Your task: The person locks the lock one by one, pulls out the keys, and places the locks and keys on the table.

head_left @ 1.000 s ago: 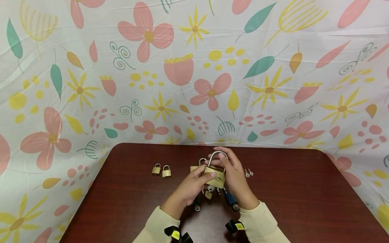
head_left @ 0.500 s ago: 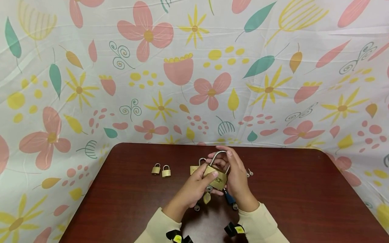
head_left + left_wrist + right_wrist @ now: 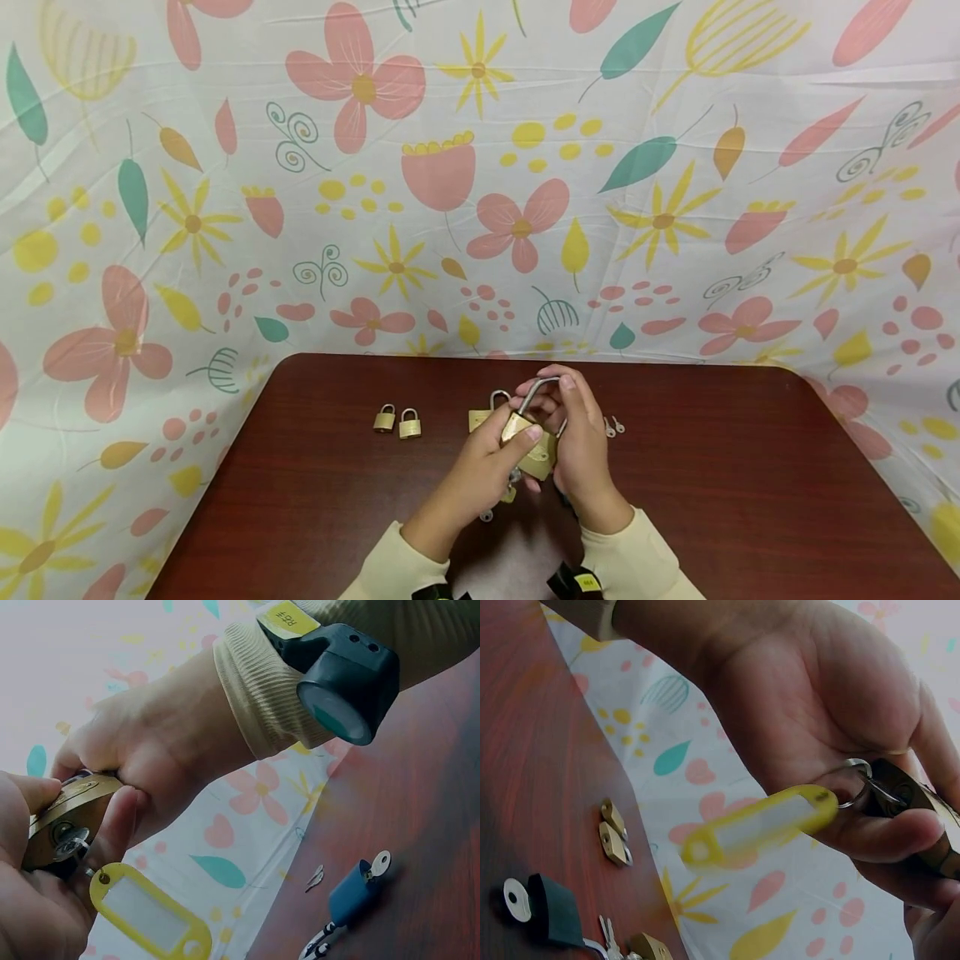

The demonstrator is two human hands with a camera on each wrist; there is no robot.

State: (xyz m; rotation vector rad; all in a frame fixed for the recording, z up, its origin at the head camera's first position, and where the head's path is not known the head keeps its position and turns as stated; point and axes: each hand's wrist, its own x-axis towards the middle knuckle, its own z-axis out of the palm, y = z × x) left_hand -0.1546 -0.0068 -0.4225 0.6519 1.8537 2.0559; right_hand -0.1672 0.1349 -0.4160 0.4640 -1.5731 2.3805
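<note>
Both hands share one large brass padlock (image 3: 543, 455) above the table in the head view. My left hand (image 3: 480, 468) grips its body, thumb across the front face. With thumb and fingers, my right hand (image 3: 587, 454) holds the curved steel shackle (image 3: 536, 392); part of the shackle's right leg is hidden there. A key (image 3: 71, 846) sits in the keyhole in the left wrist view. From its ring hangs a yellow-framed key tag (image 3: 150, 915), which the right wrist view shows blurred.
Two small brass padlocks (image 3: 409, 425) stand left on the dark red table (image 3: 300, 508). Another brass padlock (image 3: 478, 418) is behind my left hand. Small keys (image 3: 613, 427) lie right. A blue padlock (image 3: 352, 892) and a dark green padlock (image 3: 555, 911) each carry a key.
The brass padlock has tilted, its body turning and dropping slightly to the right. My right hand's thumb has shifted along the shackle top, and the hanging tag has swung.
</note>
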